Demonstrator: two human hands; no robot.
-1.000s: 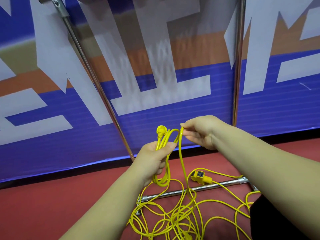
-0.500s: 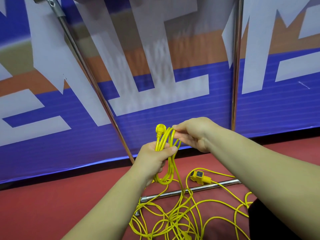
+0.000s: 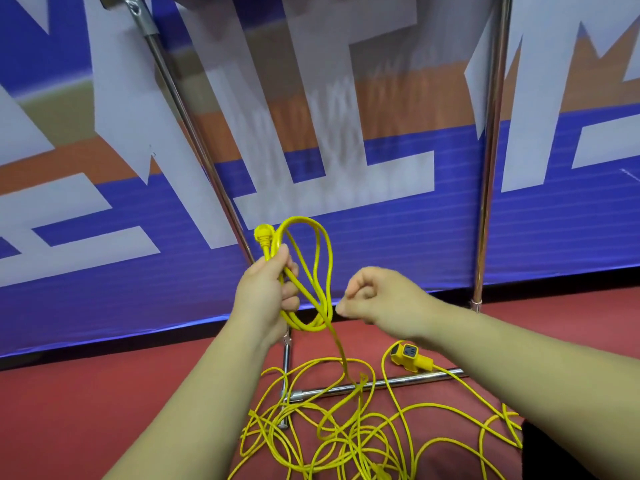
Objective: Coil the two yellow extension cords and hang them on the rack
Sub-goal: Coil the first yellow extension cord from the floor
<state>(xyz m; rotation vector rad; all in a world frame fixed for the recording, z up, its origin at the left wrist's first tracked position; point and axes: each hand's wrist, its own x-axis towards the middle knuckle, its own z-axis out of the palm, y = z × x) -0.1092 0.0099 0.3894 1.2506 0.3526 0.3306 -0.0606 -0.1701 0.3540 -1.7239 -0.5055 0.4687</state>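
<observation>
Loose cord [image 3: 346, 427]: tangled heap on the red floor [image 3: 86, 410] nearest the person, with a socket end [image 3: 408, 356] lying beside it.
Right hand [image 3: 377, 299]: fingers curled narrow; whether they pinch the strand is unclear.
Feeding strand [image 3: 341, 348]: runs steeply from the heap up to the coil, just left of and below the right hand, the nearer hand.
Left hand [image 3: 266, 296]: closed around the coil [image 3: 308, 271], plug [image 3: 264, 235] poking up.
Rack [image 3: 491, 168]: behind, uprights standing; nothing hung yet.

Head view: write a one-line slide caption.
Left hand grips a few coiled loops of yellow extension cord; the rest lies tangled on the red floor.
</observation>
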